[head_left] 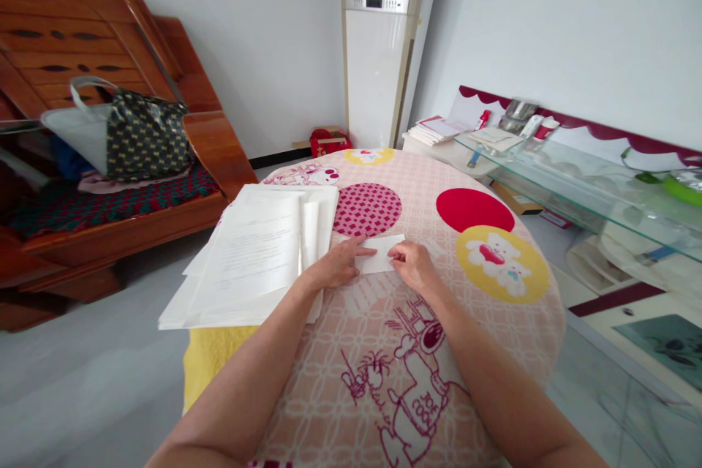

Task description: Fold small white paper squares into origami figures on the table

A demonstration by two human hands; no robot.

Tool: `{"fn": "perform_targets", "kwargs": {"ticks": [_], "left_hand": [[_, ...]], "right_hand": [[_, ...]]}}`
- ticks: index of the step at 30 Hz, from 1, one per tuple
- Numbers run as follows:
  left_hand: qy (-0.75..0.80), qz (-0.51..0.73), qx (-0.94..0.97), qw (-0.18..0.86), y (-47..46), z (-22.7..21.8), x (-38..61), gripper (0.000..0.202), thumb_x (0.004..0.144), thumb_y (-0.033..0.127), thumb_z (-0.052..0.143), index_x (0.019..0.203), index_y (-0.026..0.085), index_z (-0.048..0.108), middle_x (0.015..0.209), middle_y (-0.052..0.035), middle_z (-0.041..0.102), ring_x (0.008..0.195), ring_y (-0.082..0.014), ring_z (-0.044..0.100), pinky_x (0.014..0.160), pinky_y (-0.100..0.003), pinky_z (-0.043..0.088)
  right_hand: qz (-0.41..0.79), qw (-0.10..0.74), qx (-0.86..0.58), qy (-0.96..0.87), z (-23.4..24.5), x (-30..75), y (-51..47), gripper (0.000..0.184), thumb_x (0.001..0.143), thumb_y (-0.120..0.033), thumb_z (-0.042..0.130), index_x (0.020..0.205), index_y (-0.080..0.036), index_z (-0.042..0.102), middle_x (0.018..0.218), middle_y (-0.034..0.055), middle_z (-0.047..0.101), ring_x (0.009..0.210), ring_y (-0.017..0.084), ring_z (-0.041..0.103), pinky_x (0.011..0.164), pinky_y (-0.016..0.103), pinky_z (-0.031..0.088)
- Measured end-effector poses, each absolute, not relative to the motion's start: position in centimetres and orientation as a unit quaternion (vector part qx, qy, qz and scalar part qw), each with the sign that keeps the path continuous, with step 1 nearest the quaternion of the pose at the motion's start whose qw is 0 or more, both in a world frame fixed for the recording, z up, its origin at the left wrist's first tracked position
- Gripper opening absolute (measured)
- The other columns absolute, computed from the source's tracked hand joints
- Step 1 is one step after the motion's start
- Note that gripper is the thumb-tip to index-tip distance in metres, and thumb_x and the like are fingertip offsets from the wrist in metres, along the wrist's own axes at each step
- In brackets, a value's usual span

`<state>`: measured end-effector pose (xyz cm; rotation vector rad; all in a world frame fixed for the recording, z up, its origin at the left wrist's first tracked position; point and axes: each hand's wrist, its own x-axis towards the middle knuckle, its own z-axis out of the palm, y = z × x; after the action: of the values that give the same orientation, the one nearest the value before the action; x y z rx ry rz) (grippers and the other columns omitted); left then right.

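A small white paper (378, 254) is laid on the desk (323, 395), directly between the fingers of the two hands. Its left part is covered by the fingers of the left hand (341, 263), which are stretched out and spread rather than closed, with one fingertip rested on the paper's surface. Its right edge is pinched by the fingers of the right hand (414, 265), which are bent inward with the tips brought together. The middle of the paper is left uncovered between the two sets of fingers.

Just to the left of the left fingers, a stack of papers (252, 248) is placed, its lower sheets fanned out over the edge of the desk; printed lines are seen on the top sheet, but they are too small to be read. Just beyond the left fingers, a checkered circle (368, 209) is shown on the cloth. To the right of the right fingers and farther out, a red circle (475, 210) is shown, with a yellow circle (529, 274) bearing two bears overlapping it on the near side. On the near side of both sets of fingers, a cartoon figure (420, 409) is outlined in dark pink.
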<state>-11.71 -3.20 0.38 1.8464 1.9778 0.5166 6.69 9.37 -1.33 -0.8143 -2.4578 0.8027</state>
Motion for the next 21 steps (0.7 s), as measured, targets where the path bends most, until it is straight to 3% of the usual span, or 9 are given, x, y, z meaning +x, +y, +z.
{"fn": "perform_targets", "kwargs": {"ticks": [3, 6, 10, 13, 21], "left_hand": [[0.683, 0.177, 0.682, 0.193, -3.6, 0.4, -12.5, 0.069, 0.075, 0.000, 0.053, 0.137, 0.028, 0.061, 0.159, -0.0065, 0.040, 0.144, -0.0264, 0.043, 0.119, -0.045, 0.036], [0.669, 0.179, 0.693, 0.199, -3.6, 0.4, -12.5, 0.058, 0.080, 0.011, 0.061, 0.135, 0.029, 0.061, 0.158, -0.0066, 0.041, 0.142, -0.0274, 0.045, 0.116, -0.045, 0.039], [0.707, 0.240, 0.648, 0.148, -2.9, -0.2, -11.1, 0.036, 0.087, 0.031, 0.063, 0.122, 0.022, 0.068, 0.140, -0.0104, 0.061, 0.130, -0.0277, 0.056, 0.113, -0.044, 0.042], [0.722, 0.263, 0.629, 0.115, -2.4, -0.7, -10.1, 0.036, 0.080, 0.024, 0.069, 0.116, 0.019, 0.067, 0.125, -0.0102, 0.068, 0.122, -0.0275, 0.061, 0.109, -0.043, 0.045], [0.723, 0.252, 0.629, 0.136, -2.4, -0.7, -10.6, 0.044, 0.073, 0.018, 0.073, 0.116, 0.020, 0.064, 0.129, -0.0098, 0.066, 0.125, -0.0291, 0.059, 0.111, -0.045, 0.044]], "right_hand": [[0.279, 0.207, -0.306, -0.886, -1.3, 6.6, 9.1, 0.018, 0.074, -0.004, 0.067, 0.083, -0.016, 0.075, 0.081, 0.0052, 0.073, 0.074, 0.016, 0.065, 0.072, 0.027, 0.048], [0.245, 0.201, -0.327, -0.890, -1.2, 6.3, 8.5, 0.012, 0.074, -0.013, 0.074, 0.085, -0.017, 0.075, 0.080, 0.0045, 0.071, 0.074, 0.017, 0.063, 0.072, 0.028, 0.046], [0.196, 0.190, -0.336, -0.901, -1.0, 6.0, 7.7, 0.014, 0.074, -0.022, 0.080, 0.086, -0.018, 0.073, 0.086, 0.0061, 0.071, 0.077, 0.017, 0.062, 0.071, 0.028, 0.045], [0.180, 0.175, -0.334, -0.909, -0.9, 5.9, 7.5, 0.015, 0.074, -0.020, 0.080, 0.087, -0.017, 0.073, 0.090, 0.0078, 0.070, 0.079, 0.018, 0.062, 0.072, 0.029, 0.045], [0.210, 0.149, -0.368, -0.894, -0.4, 7.2, 9.3, 0.022, 0.070, -0.008, 0.075, 0.091, -0.016, 0.076, 0.080, 0.0059, 0.072, 0.074, 0.018, 0.064, 0.071, 0.027, 0.046]]}}
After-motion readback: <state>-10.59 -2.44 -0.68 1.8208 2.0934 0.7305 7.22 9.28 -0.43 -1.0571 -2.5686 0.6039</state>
